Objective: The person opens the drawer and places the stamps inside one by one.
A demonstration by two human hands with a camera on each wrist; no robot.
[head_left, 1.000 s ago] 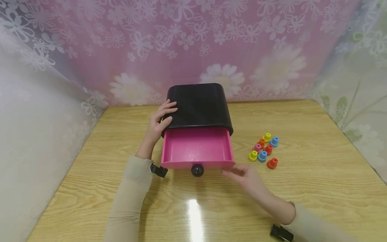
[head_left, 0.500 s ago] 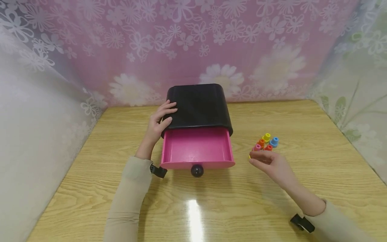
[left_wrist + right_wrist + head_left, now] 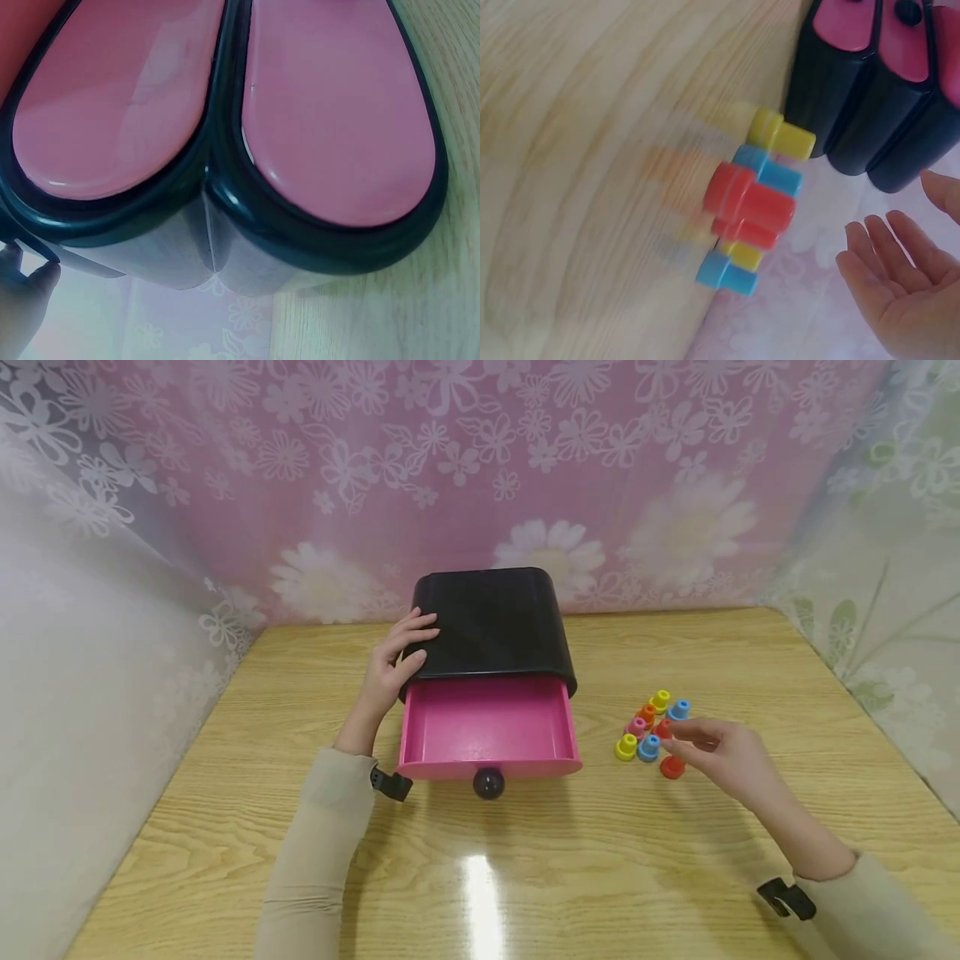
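A black drawer unit [image 3: 487, 622] stands on the table, its top pink drawer [image 3: 442, 770] pulled out by the round black knob's [image 3: 489, 783] side toward me. My left hand [image 3: 392, 664] rests on the unit's left top edge, fingers stretched over the black surface. Part of that hand [image 3: 22, 300] shows at the lower left of the left wrist view. On the right, my right hand [image 3: 731, 764] hovers above the small stepped plastic pegs, thumb and fingers apart with nothing between them. Nearest to it are a red peg [image 3: 672, 767] and a blue peg [image 3: 649, 747].
Several more pegs stand in a cluster right of the unit, among them a yellow one [image 3: 626, 747], a pink one [image 3: 636, 727] and an orange one [image 3: 646, 716]. Two shut pink drawer fronts [image 3: 337, 112] show in the left wrist view. A flowered curtain [image 3: 480, 485] hangs behind the table.
My right hand has moved from the drawer's front right corner rightward to the pegs, then a little farther right. The left hand, the drawer and the pegs stay put.
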